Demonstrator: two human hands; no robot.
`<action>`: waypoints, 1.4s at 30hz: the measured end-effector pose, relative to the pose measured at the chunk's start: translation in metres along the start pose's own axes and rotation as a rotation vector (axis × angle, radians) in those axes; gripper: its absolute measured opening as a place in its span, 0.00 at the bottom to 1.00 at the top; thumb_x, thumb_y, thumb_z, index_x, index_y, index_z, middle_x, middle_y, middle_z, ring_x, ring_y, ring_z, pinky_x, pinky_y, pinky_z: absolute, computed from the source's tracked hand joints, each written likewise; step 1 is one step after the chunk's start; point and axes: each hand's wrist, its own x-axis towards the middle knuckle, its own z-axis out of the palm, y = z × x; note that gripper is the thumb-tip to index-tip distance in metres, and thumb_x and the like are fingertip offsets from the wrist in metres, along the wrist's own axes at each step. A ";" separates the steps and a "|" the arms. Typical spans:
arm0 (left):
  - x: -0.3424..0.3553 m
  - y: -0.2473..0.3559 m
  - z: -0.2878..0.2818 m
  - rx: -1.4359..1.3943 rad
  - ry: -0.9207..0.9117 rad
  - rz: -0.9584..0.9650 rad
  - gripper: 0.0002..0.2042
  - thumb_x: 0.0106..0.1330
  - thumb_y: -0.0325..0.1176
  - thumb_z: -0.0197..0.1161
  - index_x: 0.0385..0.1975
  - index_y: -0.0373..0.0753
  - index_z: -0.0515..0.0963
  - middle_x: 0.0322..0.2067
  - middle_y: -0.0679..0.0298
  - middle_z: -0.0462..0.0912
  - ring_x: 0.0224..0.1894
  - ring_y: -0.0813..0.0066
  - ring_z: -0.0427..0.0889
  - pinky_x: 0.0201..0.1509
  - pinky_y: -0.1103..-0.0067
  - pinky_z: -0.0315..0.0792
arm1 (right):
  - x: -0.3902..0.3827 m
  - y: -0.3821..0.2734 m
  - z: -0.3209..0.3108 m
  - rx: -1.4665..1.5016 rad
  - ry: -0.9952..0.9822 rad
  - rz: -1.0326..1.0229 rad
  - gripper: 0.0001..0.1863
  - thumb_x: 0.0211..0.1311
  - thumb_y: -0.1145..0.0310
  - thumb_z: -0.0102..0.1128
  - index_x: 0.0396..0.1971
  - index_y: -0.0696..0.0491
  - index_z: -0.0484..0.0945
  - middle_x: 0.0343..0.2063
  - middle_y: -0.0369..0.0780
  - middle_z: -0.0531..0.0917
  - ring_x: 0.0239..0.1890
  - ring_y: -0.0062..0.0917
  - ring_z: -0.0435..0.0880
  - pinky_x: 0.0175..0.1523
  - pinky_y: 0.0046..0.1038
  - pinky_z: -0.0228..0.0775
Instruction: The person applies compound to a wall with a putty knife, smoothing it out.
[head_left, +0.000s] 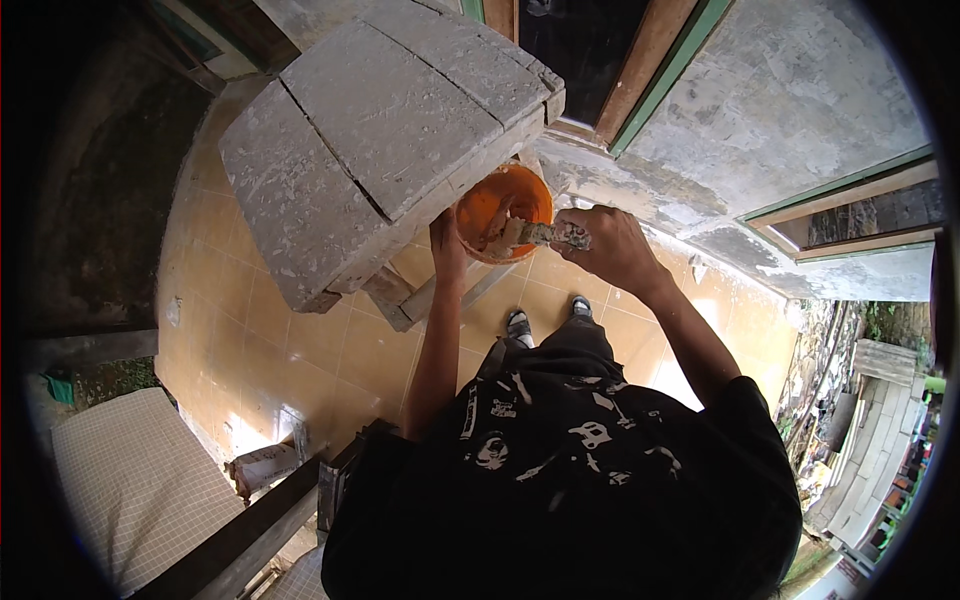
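My left hand point(449, 243) grips the left side of an orange plastic bucket point(536, 190), holding it tilted beside the near edge of a wooden table. Smears of pale residue coat the bucket's inside; how full it is cannot be made out. In my right hand point(612, 243) is a paintbrush point(540, 234) with a stained, crusted handle. Its pale head reaches over the bucket's rim into the opening. The fingers of my left hand are partly hidden behind the bucket.
The plank-topped table point(390, 110) is spattered grey-white. A patchy grey wall point(800, 110) with green-edged wooden frames rises to the right. Tan tiles point(380, 345) cover the floor around my feet. A grid-patterned sheet point(140, 490) and a dark wooden rail point(240, 540) are at lower left.
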 end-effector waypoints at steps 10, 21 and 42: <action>0.000 0.012 -0.003 -0.183 -0.039 0.005 0.23 0.72 0.40 0.43 0.59 0.30 0.63 0.60 0.53 0.64 0.62 0.65 0.64 0.64 0.73 0.59 | 0.007 0.007 -0.008 -0.047 0.045 -0.183 0.19 0.45 0.71 0.70 0.41 0.54 0.80 0.30 0.42 0.82 0.33 0.35 0.80 0.39 0.34 0.74; -0.001 0.014 -0.004 -0.083 -0.019 -0.026 0.25 0.71 0.43 0.44 0.61 0.31 0.61 0.61 0.52 0.63 0.62 0.63 0.64 0.64 0.73 0.59 | 0.023 0.026 0.036 -0.193 0.178 -0.259 0.20 0.48 0.72 0.66 0.45 0.49 0.79 0.29 0.40 0.77 0.32 0.32 0.79 0.36 0.32 0.74; 0.012 -0.016 -0.014 0.223 -0.042 0.210 0.24 0.72 0.44 0.43 0.59 0.31 0.64 0.60 0.52 0.65 0.61 0.61 0.65 0.64 0.73 0.57 | 0.009 -0.016 0.029 -0.089 0.150 -0.292 0.19 0.44 0.71 0.68 0.39 0.54 0.76 0.23 0.43 0.81 0.26 0.35 0.81 0.39 0.35 0.72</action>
